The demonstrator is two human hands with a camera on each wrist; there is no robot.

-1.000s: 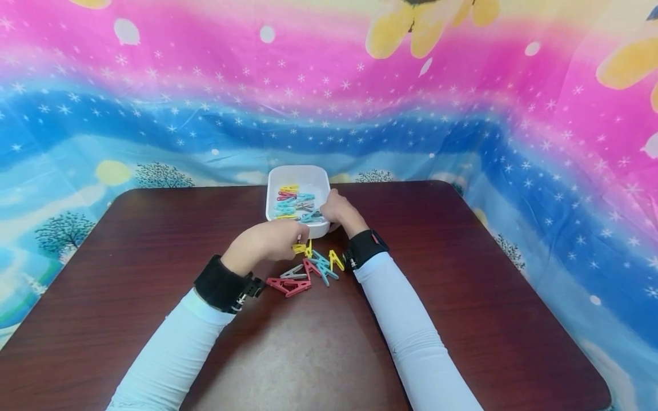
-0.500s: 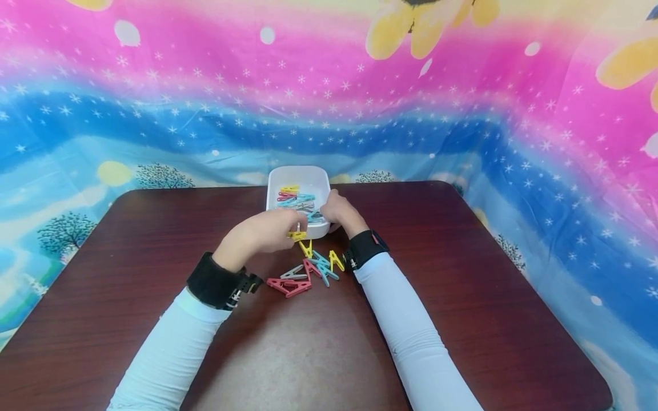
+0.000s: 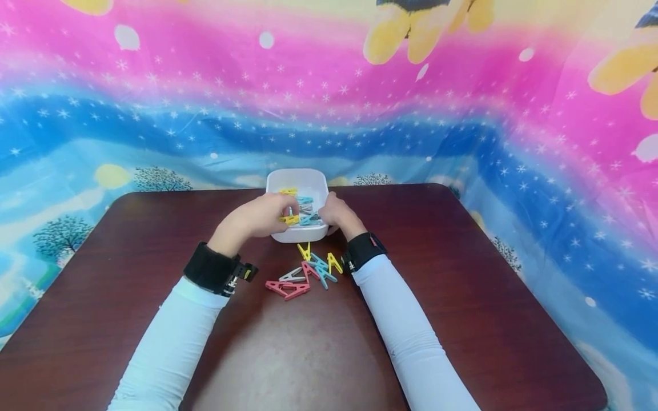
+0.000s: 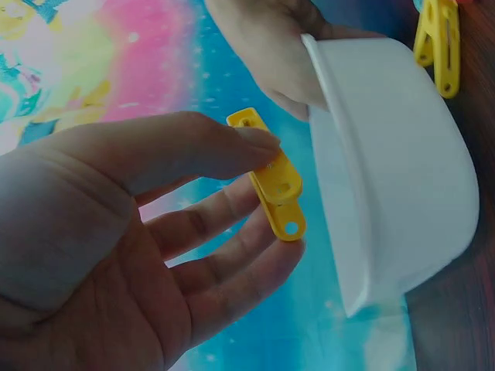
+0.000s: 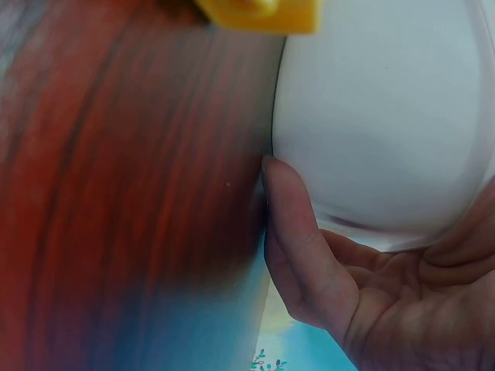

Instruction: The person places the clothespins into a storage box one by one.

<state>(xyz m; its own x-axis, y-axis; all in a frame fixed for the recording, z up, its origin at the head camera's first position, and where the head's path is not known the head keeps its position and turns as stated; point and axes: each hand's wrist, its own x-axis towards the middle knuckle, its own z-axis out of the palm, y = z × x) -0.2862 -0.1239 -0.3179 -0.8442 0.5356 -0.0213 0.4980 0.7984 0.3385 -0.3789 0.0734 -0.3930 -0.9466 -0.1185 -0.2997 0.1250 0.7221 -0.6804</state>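
Observation:
My left hand (image 3: 257, 216) pinches a yellow clothespin (image 4: 277, 179) between thumb and fingertips, just over the near left part of a white plastic box (image 3: 300, 235). Its other fingers are spread in the left wrist view. At the box's right side, my right hand (image 3: 340, 214) grips the wall near the rim; some of its fingers are hidden. Inside the box lie several clothespins (image 3: 308, 219) in blue, yellow and other colours, partly covered by the left hand. In the right wrist view, the right fingers (image 5: 298, 232) lie against the box's outer side.
In front of the box, loose clothespins lie on the dark wooden table (image 3: 493, 297): red ones (image 3: 297, 291), a grey one (image 3: 291, 275), blue ones (image 3: 325, 275) and yellow ones (image 3: 334, 263). A patterned cloth (image 3: 216, 131) hangs behind the table's far edge.
The left hand has lifted a yellow clothespin from the loose pile and carried it forward and up to above the box. The right hand stays at the box's right side.

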